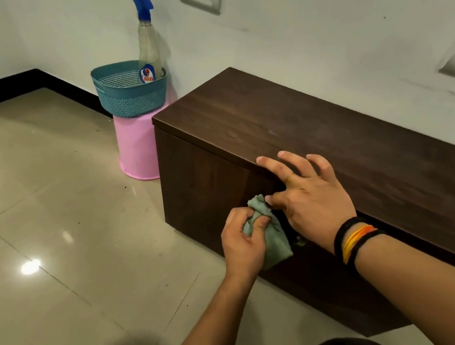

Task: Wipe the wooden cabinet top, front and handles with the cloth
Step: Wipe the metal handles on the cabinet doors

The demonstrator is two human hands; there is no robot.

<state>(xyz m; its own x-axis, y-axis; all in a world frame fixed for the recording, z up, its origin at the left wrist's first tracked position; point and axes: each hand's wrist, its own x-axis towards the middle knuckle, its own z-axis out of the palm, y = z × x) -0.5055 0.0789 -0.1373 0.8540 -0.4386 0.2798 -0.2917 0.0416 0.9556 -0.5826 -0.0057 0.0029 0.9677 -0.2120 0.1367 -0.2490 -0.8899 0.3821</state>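
The left hand (243, 241) grips the bunched green cloth (270, 234) against the wooden cabinet (319, 131) front. The right hand (308, 191) rests spread, holding nothing, on the top edge

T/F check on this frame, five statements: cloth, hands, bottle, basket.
1. The left hand holds the cloth. True.
2. The cloth is on the cabinet top. False: it is against the front.
3. The right hand rests on the cabinet's top front edge. True.
4. The spray bottle lies on the floor. False: it stands in the basket.
5. The basket sits on a pink stool. True.
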